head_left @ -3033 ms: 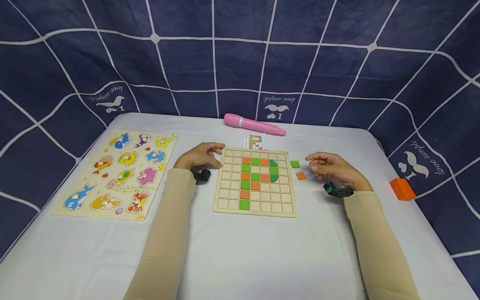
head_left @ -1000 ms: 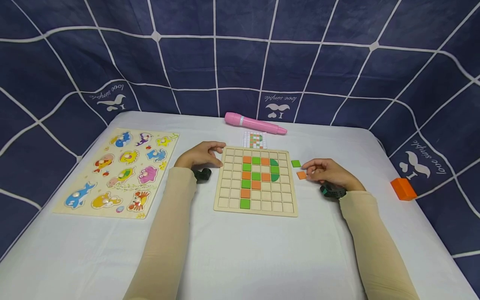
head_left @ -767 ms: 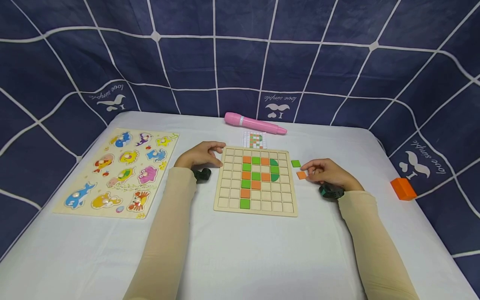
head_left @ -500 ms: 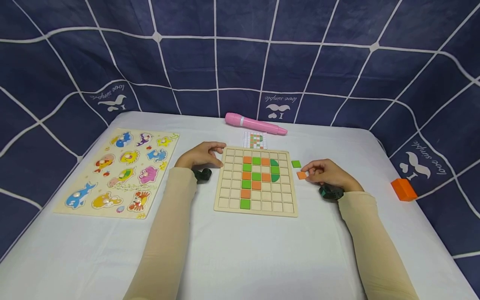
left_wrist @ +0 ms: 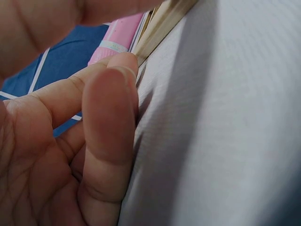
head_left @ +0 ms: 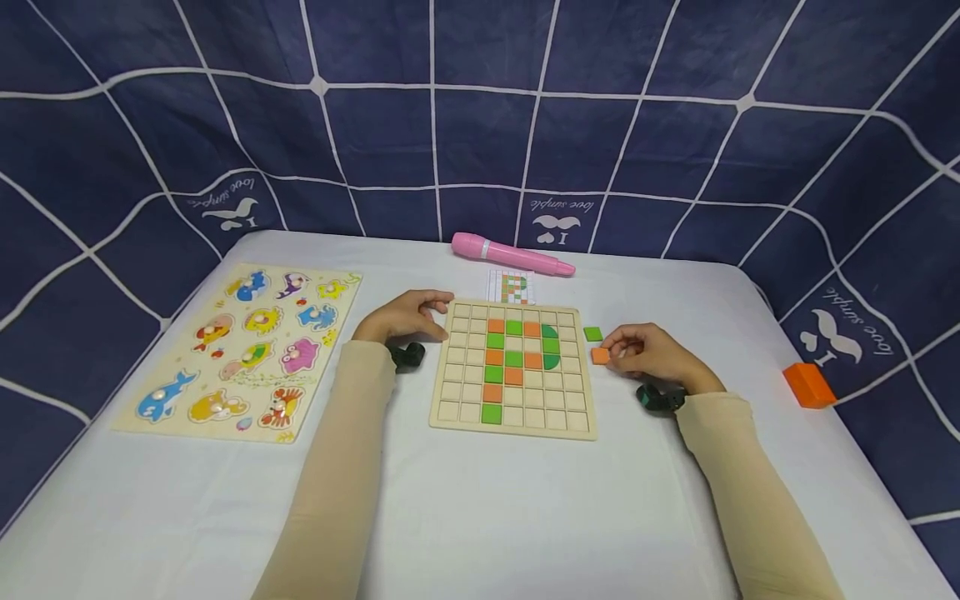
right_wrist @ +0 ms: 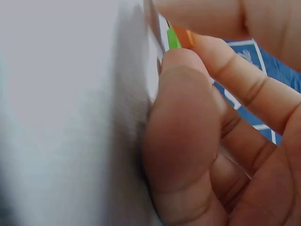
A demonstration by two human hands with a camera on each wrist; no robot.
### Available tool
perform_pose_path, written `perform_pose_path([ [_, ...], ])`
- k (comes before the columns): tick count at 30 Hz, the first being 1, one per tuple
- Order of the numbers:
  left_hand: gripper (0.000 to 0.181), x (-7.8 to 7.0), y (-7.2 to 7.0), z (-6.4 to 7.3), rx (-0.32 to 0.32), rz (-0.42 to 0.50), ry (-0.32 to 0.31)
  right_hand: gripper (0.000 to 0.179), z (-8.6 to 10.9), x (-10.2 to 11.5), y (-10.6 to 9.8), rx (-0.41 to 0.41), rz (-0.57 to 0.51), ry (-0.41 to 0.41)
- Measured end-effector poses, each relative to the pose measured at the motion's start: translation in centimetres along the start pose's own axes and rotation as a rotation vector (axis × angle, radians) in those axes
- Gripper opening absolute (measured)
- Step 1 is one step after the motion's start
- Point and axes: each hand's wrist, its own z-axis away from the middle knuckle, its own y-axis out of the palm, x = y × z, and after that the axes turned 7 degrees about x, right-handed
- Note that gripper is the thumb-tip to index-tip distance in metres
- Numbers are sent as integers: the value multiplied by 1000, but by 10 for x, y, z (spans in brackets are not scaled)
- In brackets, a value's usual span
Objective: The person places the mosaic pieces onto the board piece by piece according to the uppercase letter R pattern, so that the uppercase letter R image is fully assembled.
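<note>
A square wooden grid board (head_left: 555, 425) lies in the middle of the table, with orange and green tiles and two dark green curved pieces set in its cells. At its upper left corner, my left hand (head_left: 401, 318) touches the edge with thumb and forefinger; the left wrist view has the fingertips by the board's wooden side. To the right of the board, my right hand (head_left: 651, 350) pinches an orange square tile (head_left: 601, 356), tipped up on edge. A loose green square tile (head_left: 593, 333) lies just beyond those fingertips. In the right wrist view the orange tile (right_wrist: 183, 36) shows between thumb and fingers.
Behind the board lie a small printed pattern card (head_left: 511, 287) and a pink microphone-shaped pen (head_left: 513, 255). A sea-animal peg puzzle (head_left: 180, 417) is at left, an orange block (head_left: 809, 385) at far right. Dark blue checked cloth (head_left: 480, 133) walls the table's back and sides.
The right hand has moved left to the orange tile and taken hold of it; the tile, flat before, is now tilted up. The left hand stays at the board's corner.
</note>
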Motion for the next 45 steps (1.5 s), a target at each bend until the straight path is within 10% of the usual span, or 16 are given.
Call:
perform_pose_path([
  [18, 85, -2, -1, 0, 7, -9, 12, 21, 12, 28, 24, -10, 181, -117],
  [45, 86, -3, -2, 1, 6, 1, -12, 22, 9, 52, 65, 316, 229, -242],
])
